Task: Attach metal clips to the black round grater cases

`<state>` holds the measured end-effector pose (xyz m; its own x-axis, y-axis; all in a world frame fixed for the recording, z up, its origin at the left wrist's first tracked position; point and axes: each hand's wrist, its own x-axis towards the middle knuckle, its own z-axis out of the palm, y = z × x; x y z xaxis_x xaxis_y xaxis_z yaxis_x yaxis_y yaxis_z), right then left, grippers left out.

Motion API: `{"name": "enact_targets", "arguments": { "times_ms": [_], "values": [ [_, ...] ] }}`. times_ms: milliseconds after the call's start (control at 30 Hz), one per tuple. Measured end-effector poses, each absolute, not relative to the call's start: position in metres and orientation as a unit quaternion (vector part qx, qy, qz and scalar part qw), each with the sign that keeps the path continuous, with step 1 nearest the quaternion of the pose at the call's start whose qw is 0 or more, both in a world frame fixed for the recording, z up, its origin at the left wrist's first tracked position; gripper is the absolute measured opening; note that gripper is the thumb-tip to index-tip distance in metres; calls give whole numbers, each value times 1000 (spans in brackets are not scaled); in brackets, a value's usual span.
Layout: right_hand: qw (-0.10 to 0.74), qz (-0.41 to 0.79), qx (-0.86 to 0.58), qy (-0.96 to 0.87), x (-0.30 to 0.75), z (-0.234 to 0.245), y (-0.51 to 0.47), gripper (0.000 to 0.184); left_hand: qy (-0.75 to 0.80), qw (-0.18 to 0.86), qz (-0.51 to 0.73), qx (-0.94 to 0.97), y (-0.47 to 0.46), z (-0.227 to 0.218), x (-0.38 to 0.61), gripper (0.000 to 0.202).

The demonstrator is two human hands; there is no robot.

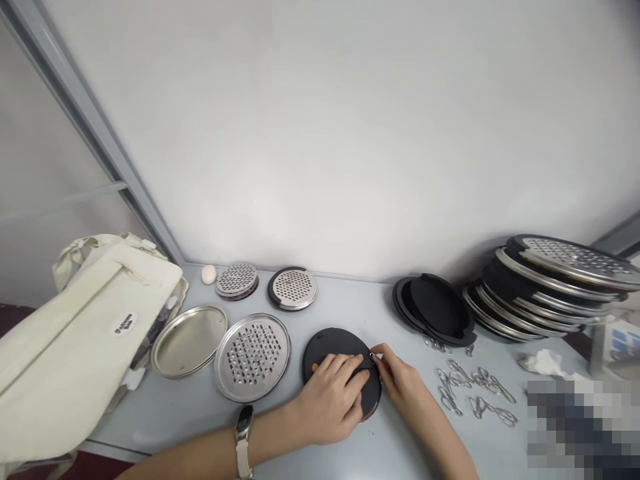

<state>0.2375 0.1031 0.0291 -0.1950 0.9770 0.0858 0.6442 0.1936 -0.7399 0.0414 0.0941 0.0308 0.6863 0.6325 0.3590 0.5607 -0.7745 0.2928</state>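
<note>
A round black lid (330, 347) lies flat on the grey table (360, 313). My left hand (333, 400), with a watch on its wrist, rests flat on top of the lid with its fingers stretched out, pressing it down. My right hand (403, 383) is at the lid's right rim, its thumb and forefinger pinched on a small metal piece (373, 357) at the edge. Several loose metal clips (475, 393) lie just to the right of that hand.
To the left lie a perforated steel disc (253, 357), a plain steel plate (189, 340) and a cream cloth bag (75, 333). Two small perforated discs (293, 288) and an egg-like ball (209, 274) sit by the wall. Black lids (433, 310) and stacked discs (555, 283) are at right.
</note>
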Motion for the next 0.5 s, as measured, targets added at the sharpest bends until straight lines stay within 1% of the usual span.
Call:
{"name": "enact_targets", "arguments": {
  "times_ms": [133,500],
  "values": [
    [298,291,-559,-716,238,29,102,15,325,76,222,916,94,29,41,40],
    [286,316,-574,-699,239,38,93,18,323,63,217,919,94,28,40,39]
  ]
}}
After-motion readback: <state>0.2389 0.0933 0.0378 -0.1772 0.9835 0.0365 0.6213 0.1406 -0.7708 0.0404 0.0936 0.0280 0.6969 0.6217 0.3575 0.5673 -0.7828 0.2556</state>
